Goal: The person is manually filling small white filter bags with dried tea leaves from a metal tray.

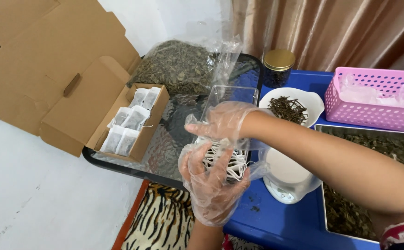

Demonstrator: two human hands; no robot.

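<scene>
Both hands wear thin clear plastic gloves. Left hand point(211, 178): fingers spread and curled upward, cupping a stack of white tea bags point(223, 159) from the near side. Right hand point(223, 121): palm down, fingers nearly straight, resting on the far top of the same stack. The stack sits at the near end of a clear plastic tray point(230, 95) on the glass table point(165, 139). A white scale point(287, 178) stands just right. A cardboard box point(132, 122) with filled bags lies left.
</scene>
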